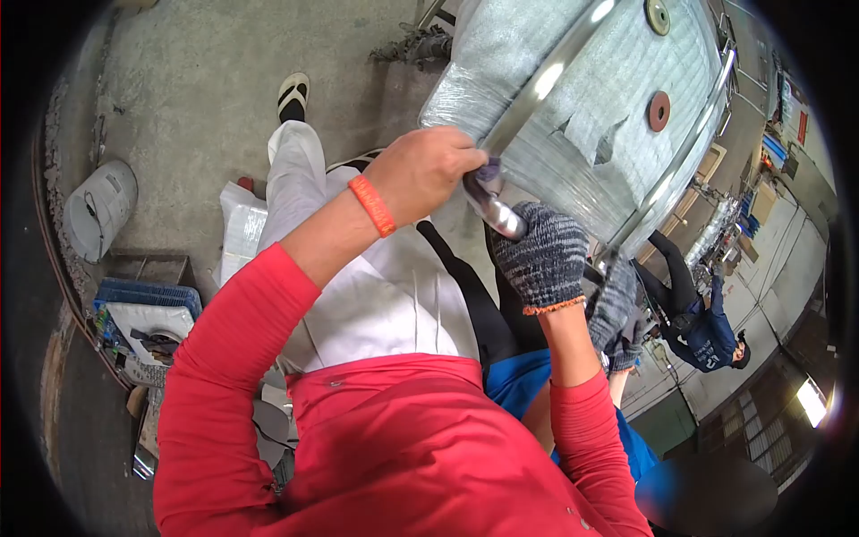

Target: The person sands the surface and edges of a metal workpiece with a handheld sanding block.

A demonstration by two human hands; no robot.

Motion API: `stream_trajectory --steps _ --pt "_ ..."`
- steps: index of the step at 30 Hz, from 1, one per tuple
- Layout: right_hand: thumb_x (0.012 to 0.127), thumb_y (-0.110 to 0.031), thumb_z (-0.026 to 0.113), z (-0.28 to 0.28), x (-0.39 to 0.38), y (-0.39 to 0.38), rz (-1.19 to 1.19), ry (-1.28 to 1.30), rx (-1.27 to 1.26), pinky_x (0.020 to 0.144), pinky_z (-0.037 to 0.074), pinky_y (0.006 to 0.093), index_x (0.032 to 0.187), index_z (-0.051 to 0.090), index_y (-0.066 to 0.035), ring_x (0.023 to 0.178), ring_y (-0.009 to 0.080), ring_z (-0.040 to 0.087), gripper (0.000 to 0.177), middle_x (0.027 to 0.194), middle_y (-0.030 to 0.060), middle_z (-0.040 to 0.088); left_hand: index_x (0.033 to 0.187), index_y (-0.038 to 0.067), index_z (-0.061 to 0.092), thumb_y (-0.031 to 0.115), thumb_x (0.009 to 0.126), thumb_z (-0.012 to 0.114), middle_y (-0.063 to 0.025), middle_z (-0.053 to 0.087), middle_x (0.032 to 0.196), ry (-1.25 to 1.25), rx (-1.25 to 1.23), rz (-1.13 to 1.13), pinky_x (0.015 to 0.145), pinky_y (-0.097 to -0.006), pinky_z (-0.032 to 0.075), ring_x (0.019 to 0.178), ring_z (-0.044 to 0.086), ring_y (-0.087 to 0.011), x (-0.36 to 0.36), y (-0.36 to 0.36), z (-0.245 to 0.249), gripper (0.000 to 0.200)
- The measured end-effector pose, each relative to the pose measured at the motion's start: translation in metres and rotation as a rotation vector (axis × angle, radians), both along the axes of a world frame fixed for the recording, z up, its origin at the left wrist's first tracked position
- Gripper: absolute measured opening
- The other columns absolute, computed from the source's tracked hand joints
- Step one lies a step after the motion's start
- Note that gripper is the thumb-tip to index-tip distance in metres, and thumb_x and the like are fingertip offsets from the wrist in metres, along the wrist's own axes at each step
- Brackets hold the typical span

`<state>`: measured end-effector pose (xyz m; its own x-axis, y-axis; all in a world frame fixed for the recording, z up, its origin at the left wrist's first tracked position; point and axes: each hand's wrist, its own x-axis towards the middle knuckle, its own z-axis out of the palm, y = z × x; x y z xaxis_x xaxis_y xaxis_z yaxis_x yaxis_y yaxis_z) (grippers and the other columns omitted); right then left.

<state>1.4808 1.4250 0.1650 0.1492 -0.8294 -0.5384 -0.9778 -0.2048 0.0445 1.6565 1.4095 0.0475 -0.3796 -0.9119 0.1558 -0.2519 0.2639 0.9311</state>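
Observation:
My left hand (431, 170) is bare, with an orange wristband. Its fingers are closed in a pinch on a small purplish piece, perhaps cloth or abrasive (489, 174), pressed against a bent shiny metal tube (499, 215). In a grey knitted glove, my right hand (542, 255) is closed around the lower end of that bend. A long straight polished tube (537, 85) runs up and away from there, over a surface wrapped in white foam and clear film (573, 134). My right fingertips are partly hidden by the glove's angle.
Close on the right is another person's gloved hand (616, 304). Two round discs, one a red-brown disc (659, 111), lie on the wrapping. A second tube (671, 183) runs alongside. A white bucket (100, 210) and a blue crate (148, 294) stand left; a co-worker (707, 327) is farther right.

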Motion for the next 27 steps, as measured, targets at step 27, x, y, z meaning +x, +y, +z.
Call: stream_trajectory --steps 27 --pt "0.075 -0.043 0.075 -0.001 0.002 -0.002 -0.035 -0.057 -0.01 0.057 0.049 0.0451 0.073 0.07 -0.01 0.06 0.0355 0.064 0.034 0.064 0.0167 0.064 0.103 0.001 0.066 -0.001 0.079 0.063 -0.012 0.064 0.086 0.063 -0.055 0.012 0.072 -0.039 0.052 0.081 0.062 -0.032 -0.002 0.001 -0.007 0.024"
